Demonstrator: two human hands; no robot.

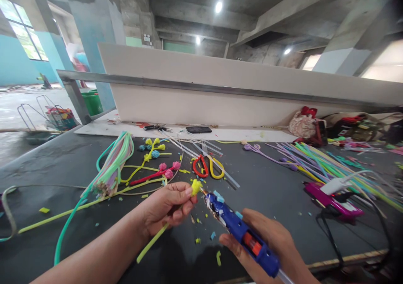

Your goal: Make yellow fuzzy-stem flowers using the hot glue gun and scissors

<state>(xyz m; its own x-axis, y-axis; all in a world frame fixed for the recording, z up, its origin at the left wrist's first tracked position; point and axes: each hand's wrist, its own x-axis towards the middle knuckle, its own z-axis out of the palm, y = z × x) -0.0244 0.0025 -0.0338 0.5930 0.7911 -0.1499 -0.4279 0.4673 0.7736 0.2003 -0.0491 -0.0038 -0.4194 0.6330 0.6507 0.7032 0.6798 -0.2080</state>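
My left hand is closed around a yellow-green pipe cleaner stem, with a small yellow fuzzy bud at its top, just beyond my fingertips. In my right hand is a blue glue gun, its nozzle pointing up and left. The nozzle tip is at the bud's right side; whether they touch I cannot tell. A clear glue stick sticks out of the gun's back end. Beyond the bud lie scissors with one red and one yellow handle.
Left of centre lie a bundle of pastel pipe cleaners and finished sprigs with pink buds. Clear glue sticks and a black phone lie at the back. On the right are a magenta power strip with cables and more pipe cleaners.
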